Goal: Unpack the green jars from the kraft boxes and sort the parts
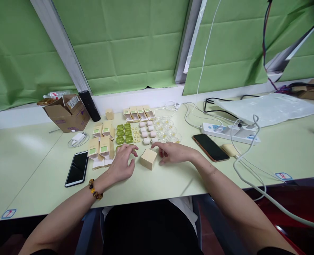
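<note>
A small closed beige cardboard box stands on the table between my two hands. To its left is my left hand, fingers bent and apart, holding nothing; it covers part of a green tray. On the box's right side, close to it, my right hand has its index finger stretched out and holds nothing. Beyond the hands lie several small green trays, small yellowish pieces, pale pink cylinders and clear plastic pieces. Several opened beige boxes with green windows lie left of the trays.
More windowed boxes stand at the back. A white-edged phone and a charger lie left; a dark phone, a power strip with cables and a plastic bag right. A carton and black cylinder stand back left.
</note>
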Demonstrator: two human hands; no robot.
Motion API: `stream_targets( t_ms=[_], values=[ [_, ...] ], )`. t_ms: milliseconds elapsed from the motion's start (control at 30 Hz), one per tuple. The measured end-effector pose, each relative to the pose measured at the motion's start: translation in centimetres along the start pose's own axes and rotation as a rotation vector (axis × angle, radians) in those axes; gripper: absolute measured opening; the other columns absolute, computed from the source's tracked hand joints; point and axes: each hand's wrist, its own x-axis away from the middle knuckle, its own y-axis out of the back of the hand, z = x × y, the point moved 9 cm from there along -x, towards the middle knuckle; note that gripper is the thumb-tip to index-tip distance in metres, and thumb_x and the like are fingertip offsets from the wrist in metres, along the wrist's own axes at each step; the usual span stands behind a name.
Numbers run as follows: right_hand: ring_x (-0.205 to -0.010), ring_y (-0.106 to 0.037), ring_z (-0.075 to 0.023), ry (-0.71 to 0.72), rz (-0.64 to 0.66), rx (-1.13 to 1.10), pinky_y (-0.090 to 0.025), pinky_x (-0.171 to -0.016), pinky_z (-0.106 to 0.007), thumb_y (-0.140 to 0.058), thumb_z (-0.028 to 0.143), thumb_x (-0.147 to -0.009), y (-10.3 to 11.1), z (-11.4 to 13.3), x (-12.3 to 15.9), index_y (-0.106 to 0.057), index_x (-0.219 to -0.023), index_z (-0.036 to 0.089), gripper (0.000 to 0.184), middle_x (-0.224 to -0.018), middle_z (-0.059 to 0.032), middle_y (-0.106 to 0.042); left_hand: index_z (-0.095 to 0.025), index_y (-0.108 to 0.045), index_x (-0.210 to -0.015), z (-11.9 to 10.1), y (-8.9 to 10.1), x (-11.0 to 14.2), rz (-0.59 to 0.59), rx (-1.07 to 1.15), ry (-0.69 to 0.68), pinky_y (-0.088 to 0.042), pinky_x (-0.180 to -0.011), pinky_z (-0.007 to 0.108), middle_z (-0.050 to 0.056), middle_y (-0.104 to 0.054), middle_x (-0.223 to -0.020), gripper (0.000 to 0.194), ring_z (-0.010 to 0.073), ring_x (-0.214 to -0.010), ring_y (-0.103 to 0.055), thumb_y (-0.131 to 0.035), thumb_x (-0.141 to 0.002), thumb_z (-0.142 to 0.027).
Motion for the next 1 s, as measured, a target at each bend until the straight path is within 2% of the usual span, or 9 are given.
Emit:
stream_targets(
  t_ms=[167,233,333,467,600,700,800,900,1000],
  values=[
    [-0.091,-0.07,-0.0189,0.206,-0.119,-0.147,-0.054,-0.083,-0.034,-0.066,0.006,-0.082,0.0,2.6,-0.2,-0.043,-0.156,0.029,0.081,-0.146,-0.0122,-0.063,-0.023,-0.05,-0.128,0.0,-0.5,0.2,0.0,-0.026,0.013,-0.045,-0.103,0.053,0.008,-0.068,-0.113,0.042,0.0321,-0.122,-0.054,-0.058,-0.089,-0.012],
    [-0.101,-0.069,-0.0215,0.244,-0.138,-0.155,-0.054,-0.087,-0.036,-0.064,0.004,-0.082,-0.2,3.4,-0.1,-0.044,-0.155,0.027,0.079,-0.143,-0.0133,-0.064,-0.023,-0.051,-0.123,-0.1,-0.1,0.2,-0.036,-0.031,0.02,-0.046,-0.101,0.052,0.008,-0.067,-0.111,0.037,0.0318,-0.121,-0.053,-0.058,-0.088,-0.012],
    [-0.094,-0.068,-0.0228,0.2,-0.15,-0.126,-0.055,-0.085,-0.037,-0.077,0.017,-0.084,-0.5,3.5,-0.3,-0.046,-0.153,0.023,0.076,-0.122,-0.0116,-0.07,-0.023,-0.051,-0.119,-0.3,0.6,0.2,-0.085,-0.039,0.025,-0.045,-0.101,0.052,0.008,-0.066,-0.109,0.036,0.0317,-0.12,-0.052,-0.057,-0.086,-0.01],
    [-0.089,-0.067,-0.0239,0.174,-0.148,-0.104,-0.055,-0.084,-0.039,-0.088,0.041,-0.082,-0.9,3.4,-0.7,-0.049,-0.15,0.022,0.081,-0.112,-0.0094,-0.071,-0.023,-0.049,-0.123,-0.1,0.7,0.2,-0.09,-0.033,0.039,-0.044,-0.104,0.056,0.009,-0.065,-0.111,0.047,0.0327,-0.122,-0.052,-0.055,-0.08,-0.004],
    [-0.089,-0.068,-0.0255,0.18,-0.154,-0.105,-0.056,-0.083,-0.041,-0.087,0.047,-0.082,-1.2,3.5,-0.9,-0.055,-0.14,0.02,0.071,-0.107,-0.0091,-0.072,-0.024,-0.047,-0.13,0.4,0.1,0.2,-0.046,0.001,0.066,-0.044,-0.108,0.058,0.01,-0.063,-0.118,0.058,0.0339,-0.128,-0.05,-0.056,-0.076,-0.003],
    [-0.089,-0.069,-0.0255,0.181,-0.163,-0.106,-0.057,-0.083,-0.041,-0.086,0.037,-0.083,-1.1,3.5,-0.8,-0.057,-0.138,0.019,0.064,-0.108,-0.0102,-0.073,-0.024,-0.046,-0.134,0.7,-0.2,0.3,-0.028,0.038,0.079,-0.045,-0.111,0.059,0.012,-0.059,-0.125,0.062,0.0337,-0.131,-0.049,-0.056,-0.076,-0.003],
    [-0.1,-0.071,-0.025,0.249,-0.169,-0.157,-0.058,-0.087,-0.04,-0.071,0.014,-0.086,-0.9,3.9,-0.6,-0.056,-0.142,0.021,0.059,-0.126,-0.0129,-0.071,-0.025,-0.045,-0.136,0.7,-0.2,0.3,-0.022,0.085,0.082,-0.045,-0.115,0.058,0.013,-0.053,-0.134,0.066,0.0326,-0.136,-0.048,-0.055,-0.075,-0.002],
    [-0.107,-0.071,-0.0238,0.293,-0.289,-0.187,-0.059,-0.09,-0.042,-0.056,0.005,-0.087,0.5,3.9,-0.4,-0.055,-0.143,0.023,0.059,-0.14,-0.0143,-0.066,-0.026,-0.042,-0.141,0.5,-0.3,0.3,0.001,0.117,0.068,-0.044,-0.118,0.057,0.014,-0.05,-0.141,0.07,0.0317,-0.14,-0.047,-0.056,-0.076,-0.002],
    [-0.098,-0.071,-0.0218,0.284,-0.411,-0.172,-0.059,-0.089,-0.043,-0.052,0.006,-0.091,1.7,3.6,-0.1,-0.059,-0.134,0.022,0.047,-0.133,-0.0136,-0.069,-0.026,-0.037,-0.148,0.1,-0.7,0.4,0.042,0.127,0.069,-0.043,-0.119,0.058,0.015,-0.052,-0.146,0.071,0.0328,-0.14,-0.048,-0.063,-0.084,-0.012]
  ],
)
